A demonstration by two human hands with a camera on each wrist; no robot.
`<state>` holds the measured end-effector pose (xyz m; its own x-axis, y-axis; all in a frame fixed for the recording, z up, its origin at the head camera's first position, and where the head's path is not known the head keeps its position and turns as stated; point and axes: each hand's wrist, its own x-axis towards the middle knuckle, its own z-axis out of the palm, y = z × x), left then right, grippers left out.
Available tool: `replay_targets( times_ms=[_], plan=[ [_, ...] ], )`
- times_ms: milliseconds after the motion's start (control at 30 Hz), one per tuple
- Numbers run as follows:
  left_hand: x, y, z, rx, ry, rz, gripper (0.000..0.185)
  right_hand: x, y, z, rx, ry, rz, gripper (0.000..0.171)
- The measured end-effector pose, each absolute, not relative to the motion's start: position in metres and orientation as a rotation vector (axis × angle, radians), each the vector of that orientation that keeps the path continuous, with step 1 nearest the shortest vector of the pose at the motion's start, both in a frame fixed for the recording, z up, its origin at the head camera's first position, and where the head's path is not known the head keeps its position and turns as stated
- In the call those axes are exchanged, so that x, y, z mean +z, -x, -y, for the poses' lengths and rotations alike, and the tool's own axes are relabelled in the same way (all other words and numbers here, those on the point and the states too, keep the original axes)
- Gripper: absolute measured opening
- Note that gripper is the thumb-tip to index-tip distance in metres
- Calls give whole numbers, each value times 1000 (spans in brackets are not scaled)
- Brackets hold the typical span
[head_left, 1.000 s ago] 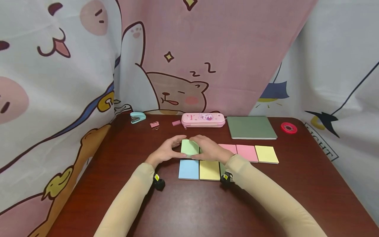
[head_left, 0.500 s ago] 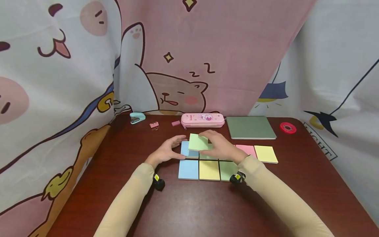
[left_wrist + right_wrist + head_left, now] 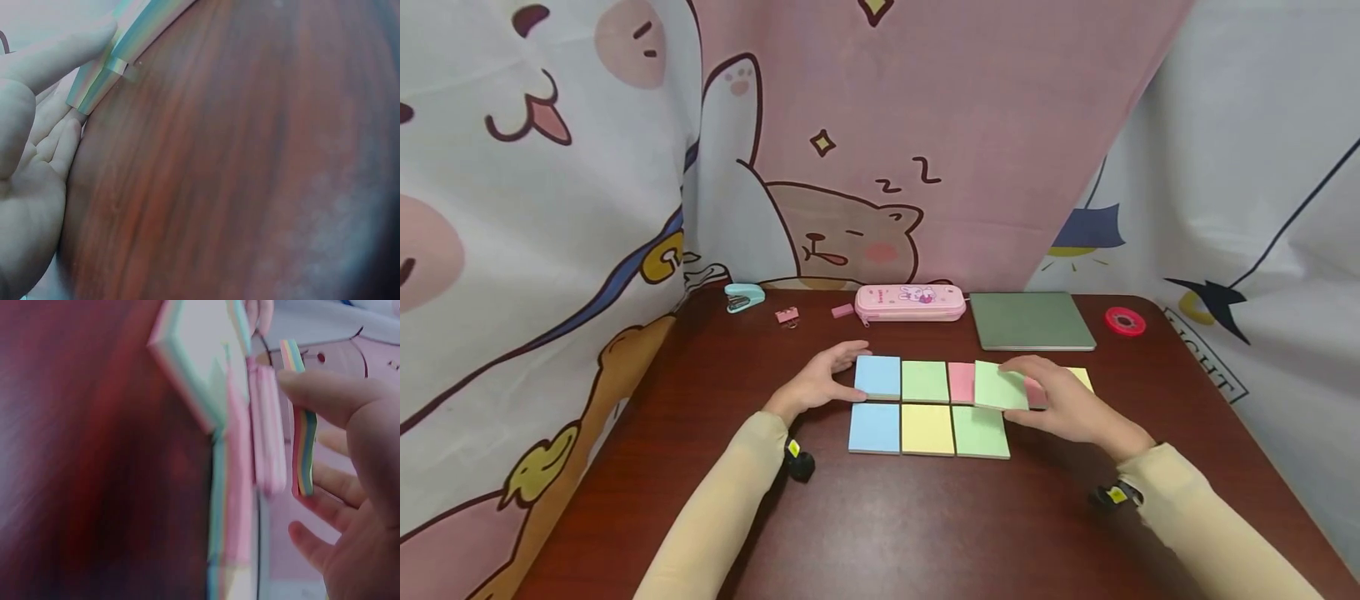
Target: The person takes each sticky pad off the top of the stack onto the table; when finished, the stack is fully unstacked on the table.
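Left hand (image 3: 818, 386): rests on the bench (image 3: 715, 500) with fingers fairly straight, fingertips touching the left edge of the blue pad (image 3: 877, 377) in the far row; it grasps nothing.
Far row: blue pad, then a green pad (image 3: 925, 381), then a pink pad (image 3: 960, 382) partly covered on its right.
Near row: blue (image 3: 875, 427), yellow (image 3: 927, 429) and green (image 3: 981, 432) pads lie edge to edge, just in front of the far row.
Carried pad (image 3: 1000, 385): a light green pad, lifted and tilted, overlapping the pink pad and the near green one.
Right hand (image 3: 1067, 406): pinches the carried pad, thumb on one face and fingers on the other, as the right wrist view shows.
Yellow pad (image 3: 1081, 377): at the far row's right end, mostly hidden behind the right hand.
Doing it well: I judge the carried pad should be kept level and lowered flat with edges squared to its neighbours, while the left hand steadies the row.
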<state>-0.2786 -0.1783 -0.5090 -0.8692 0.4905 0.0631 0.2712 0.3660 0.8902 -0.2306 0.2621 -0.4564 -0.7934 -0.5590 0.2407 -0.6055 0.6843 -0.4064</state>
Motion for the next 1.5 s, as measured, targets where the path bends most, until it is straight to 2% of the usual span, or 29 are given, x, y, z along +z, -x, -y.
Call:
replay_targets(
  times_ms=[167, 400, 667, 1033, 1500],
  plan=[
    [-508, 278, 178, 1550, -656, -2395, 90, -466, 210, -296, 626, -978, 2826, 70],
    [-508, 278, 177, 1569, -640, -2389, 90, -474, 193, -320, 591, -1059, 2760, 57],
    [-509, 279, 179, 1531, -647, -2405, 89, -483, 185, -319, 566, -1132, 2748, 52],
    [-505, 280, 179, 1499, -669, -2427, 89, -483, 188, -315, 577, -1115, 2724, 59],
    [-508, 278, 178, 1498, -657, -2423, 90, -485, 188, -313, 616, -1086, 2759, 58]
  ],
)
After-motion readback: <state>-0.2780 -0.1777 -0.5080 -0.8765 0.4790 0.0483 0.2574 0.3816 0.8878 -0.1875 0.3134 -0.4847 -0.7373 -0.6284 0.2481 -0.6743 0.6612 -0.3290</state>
